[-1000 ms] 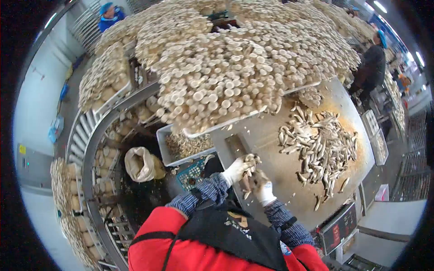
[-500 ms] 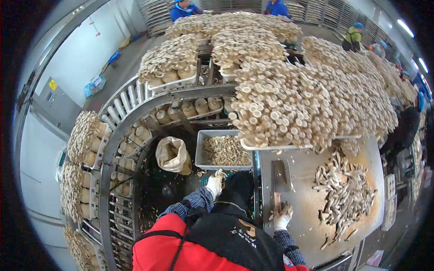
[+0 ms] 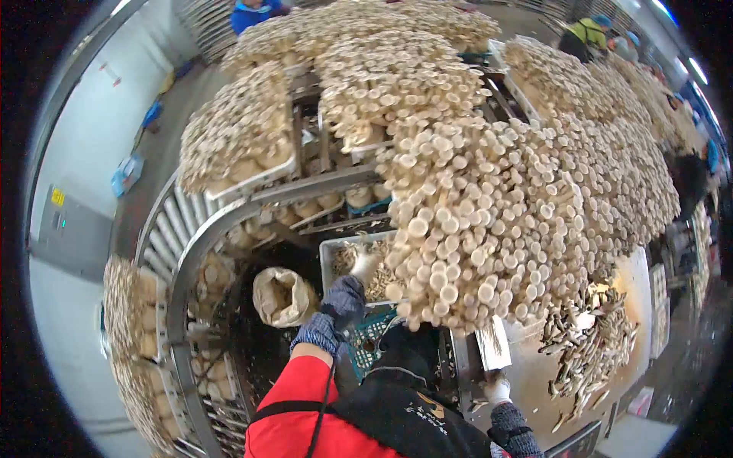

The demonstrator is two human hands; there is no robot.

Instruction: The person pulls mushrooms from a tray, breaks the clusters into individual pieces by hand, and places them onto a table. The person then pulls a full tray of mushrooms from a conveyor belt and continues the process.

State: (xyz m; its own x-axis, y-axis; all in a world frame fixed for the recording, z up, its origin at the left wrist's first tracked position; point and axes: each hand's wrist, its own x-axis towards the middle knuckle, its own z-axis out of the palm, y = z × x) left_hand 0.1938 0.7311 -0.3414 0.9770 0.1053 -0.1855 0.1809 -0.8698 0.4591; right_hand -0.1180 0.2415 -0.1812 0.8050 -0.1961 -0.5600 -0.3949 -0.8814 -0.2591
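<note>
My gloved right hand (image 3: 497, 388) grips the handle of a cleaver (image 3: 493, 345) at the left part of the metal table (image 3: 527, 397). Its broad blade points away from me and shines with reflected light. My gloved left hand (image 3: 366, 266) is over the white tub (image 3: 327, 267), which contains chopped mushroom pieces (image 3: 379, 284). Motion smears its fingers, so whether anything is in them is unclear. Right of the cleaver lies a loose pile of cut mushrooms (image 3: 589, 347). Just beyond the blade, a large mass of growing mushrooms (image 3: 473, 221) overhangs the table's far side.
An open sack (image 3: 282, 296) stands left of the tub, near a green plastic basket (image 3: 368, 343). A curved roller conveyor (image 3: 179, 221) carries trays of mushroom bottles around my left. More mushroom trays (image 3: 237, 130) fill the far side. Several people (image 3: 586, 37) are in the background.
My left hand has moved forward from the tub's near edge to over the tub. My right hand has lifted the cleaver and turned its blade. The whole view has shifted.
</note>
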